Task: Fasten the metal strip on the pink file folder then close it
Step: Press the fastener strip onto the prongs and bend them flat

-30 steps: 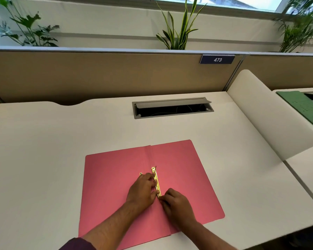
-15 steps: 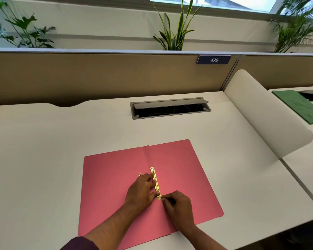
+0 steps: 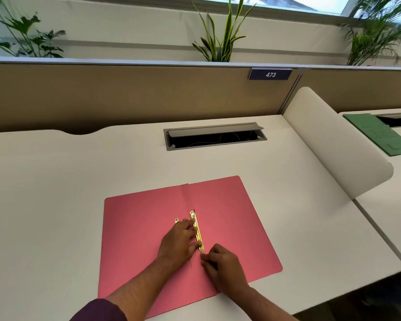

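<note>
A pink file folder point(image 3: 236, 218) lies open and flat on the white desk point(image 3: 56, 181). A gold metal strip point(image 3: 197, 230) runs along its centre fold, with a thin prong standing up at its far end. My left hand point(image 3: 180, 242) presses flat on the strip from the left, fingers across its middle and near end. A small gold piece point(image 3: 176, 220) shows just past those fingertips. My right hand point(image 3: 222, 266) has its fingers curled and pinched together at the strip's near end. What the pinch holds is hidden.
A grey cable tray point(image 3: 214, 135) with its lid raised is set into the desk behind the folder. A cream divider panel point(image 3: 338, 144) rises on the right, with a green folder point(image 3: 380, 135) on the neighbouring desk. A brown partition point(image 3: 125, 96) closes the back.
My right hand has slid a little back from the strip's near end and curled tighter. My left hand stays pressed on the strip.
</note>
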